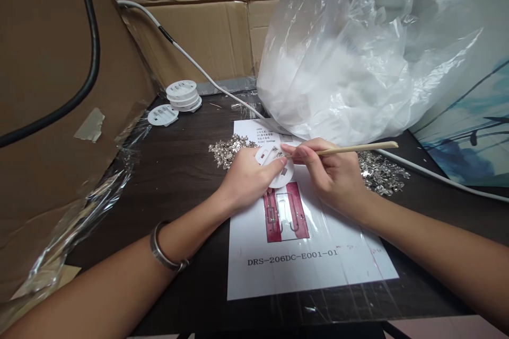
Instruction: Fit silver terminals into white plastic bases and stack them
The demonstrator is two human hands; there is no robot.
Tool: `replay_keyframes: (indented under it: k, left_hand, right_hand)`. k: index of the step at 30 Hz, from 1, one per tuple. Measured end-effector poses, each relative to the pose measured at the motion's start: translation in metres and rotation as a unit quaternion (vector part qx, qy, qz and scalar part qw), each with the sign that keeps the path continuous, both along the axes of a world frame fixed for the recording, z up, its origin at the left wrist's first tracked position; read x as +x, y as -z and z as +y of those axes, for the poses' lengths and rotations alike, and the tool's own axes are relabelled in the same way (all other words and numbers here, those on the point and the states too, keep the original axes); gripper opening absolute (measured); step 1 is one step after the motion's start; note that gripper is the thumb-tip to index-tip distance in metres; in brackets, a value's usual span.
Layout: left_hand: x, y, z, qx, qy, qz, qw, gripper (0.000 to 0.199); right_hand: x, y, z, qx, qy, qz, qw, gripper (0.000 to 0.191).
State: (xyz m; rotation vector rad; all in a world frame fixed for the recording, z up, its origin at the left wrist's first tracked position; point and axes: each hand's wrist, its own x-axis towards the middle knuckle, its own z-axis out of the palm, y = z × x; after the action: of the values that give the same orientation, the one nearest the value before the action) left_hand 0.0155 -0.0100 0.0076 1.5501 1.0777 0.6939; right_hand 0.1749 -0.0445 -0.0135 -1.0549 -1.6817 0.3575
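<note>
My left hand point(248, 177) grips a round white plastic disc point(283, 177) by its left side, thumb across its face. Small slots and metal bits show on the disc. In my right hand point(334, 175) is a thin wooden stick point(361, 148), held like a pen, its near end pointing at the disc by my left thumb. The stick's tip is too small to make out. Beneath both hands lies a printed paper sheet point(274, 278) with a red and white drawing. Small shiny metal parts are heaped on the left point(226, 151) and another metal heap point(384, 175) sits beyond my right wrist.
Several white discs point(183, 92) are stacked at the back left, one disc point(162, 115) leaning beside them. A large clear plastic bag point(350, 79) with white contents fills the back right. A white cable point(199, 69) crosses behind. Cardboard walls point(202, 37) enclose the dark table point(167, 169).
</note>
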Motion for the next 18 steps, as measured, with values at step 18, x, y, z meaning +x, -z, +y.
replay_keyframes:
  k: [18]
  left_hand:
    - [-0.0014, -0.0032, -0.0009, 0.000, 0.022, -0.025, 0.999, 0.030]
  right_hand:
    - [-0.0071, 0.0012, -0.0019, -0.033, -0.003, 0.157, 0.987, 0.027]
